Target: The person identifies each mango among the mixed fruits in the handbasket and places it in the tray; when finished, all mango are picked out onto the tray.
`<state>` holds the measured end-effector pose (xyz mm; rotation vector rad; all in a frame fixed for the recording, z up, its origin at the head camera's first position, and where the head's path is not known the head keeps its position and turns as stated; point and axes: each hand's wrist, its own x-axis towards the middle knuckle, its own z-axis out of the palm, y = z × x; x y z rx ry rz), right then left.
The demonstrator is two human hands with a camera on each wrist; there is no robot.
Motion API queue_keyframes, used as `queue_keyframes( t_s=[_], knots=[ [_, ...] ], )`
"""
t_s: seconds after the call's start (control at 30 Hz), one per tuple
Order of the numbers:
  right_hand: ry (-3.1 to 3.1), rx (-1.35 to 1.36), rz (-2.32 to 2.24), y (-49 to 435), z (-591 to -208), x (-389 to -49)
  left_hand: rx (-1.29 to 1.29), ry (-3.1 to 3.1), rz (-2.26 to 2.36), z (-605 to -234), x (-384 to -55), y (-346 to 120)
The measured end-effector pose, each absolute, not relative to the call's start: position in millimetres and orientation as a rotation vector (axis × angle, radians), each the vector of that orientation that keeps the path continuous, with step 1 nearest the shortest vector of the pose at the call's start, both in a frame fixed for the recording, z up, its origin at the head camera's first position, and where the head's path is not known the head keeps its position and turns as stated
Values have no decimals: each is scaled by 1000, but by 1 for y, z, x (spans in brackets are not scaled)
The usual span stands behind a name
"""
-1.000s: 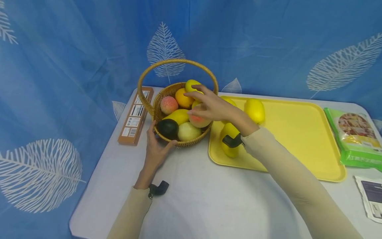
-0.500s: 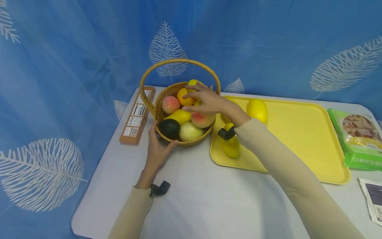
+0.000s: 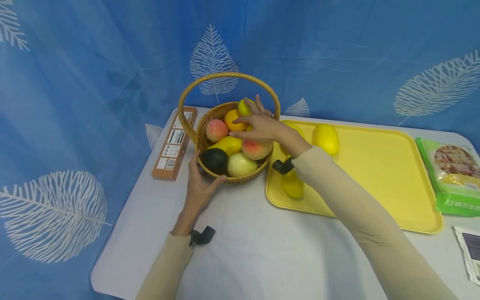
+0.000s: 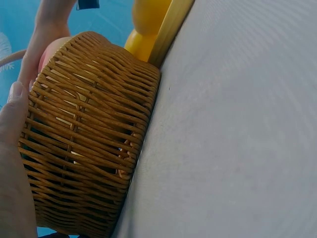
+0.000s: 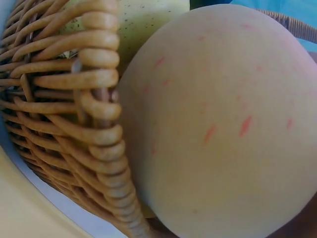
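A wicker basket [image 3: 240, 180] with a tall arched handle holds several fruits. My left hand [image 3: 198, 185] grips its near-left side, thumb along the rim; in the left wrist view the thumb [image 4: 16, 99] lies at the woven edge. My right hand [image 3: 264, 127] is spread over the basket's right half, above a large peach [image 3: 256, 151], its fingertips close to a yellow lemon-like fruit [image 3: 243, 108] and an orange [image 3: 231, 118]. The peach [image 5: 218, 124] fills the right wrist view. A small peach [image 3: 216, 131], a dark avocado-like fruit [image 3: 215, 161] and a pale green fruit [image 3: 241, 165] lie nearby.
A yellow tray [image 3: 375, 175] stands right of the basket, bearing several yellow fruits, one a mango-like fruit [image 3: 326, 139]. A long brown box [image 3: 174, 143] lies at the left. A green food packet [image 3: 455, 166] and a white packet [image 3: 470, 250] lie at the right.
My right hand has drawn slightly back over the basket, and its fingers have spread wider. The left hand keeps its place on the basket. The whole head view has shifted slightly.
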<state>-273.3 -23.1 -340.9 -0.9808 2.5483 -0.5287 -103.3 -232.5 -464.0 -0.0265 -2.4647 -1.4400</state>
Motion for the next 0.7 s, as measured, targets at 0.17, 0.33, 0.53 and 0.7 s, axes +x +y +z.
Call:
queue_keyframes(
  t_s=[0.17, 0.33, 0.53, 0.7],
  knots=[
    [2543, -923, -474, -26, -341, -274, -22, -2466, -1432, -465, -103, -233],
    [2547, -868, -423, -28, -340, -275, -27, -2460, -1425, -465, -104, -232],
    [2544, -885, -428, -27, -339, -275, -29, -2460, -1417, -464, -103, -232],
    [2549, -954, -500, -26, -341, -274, -18, -2463, -1431, -463, -102, -233]
  ],
)
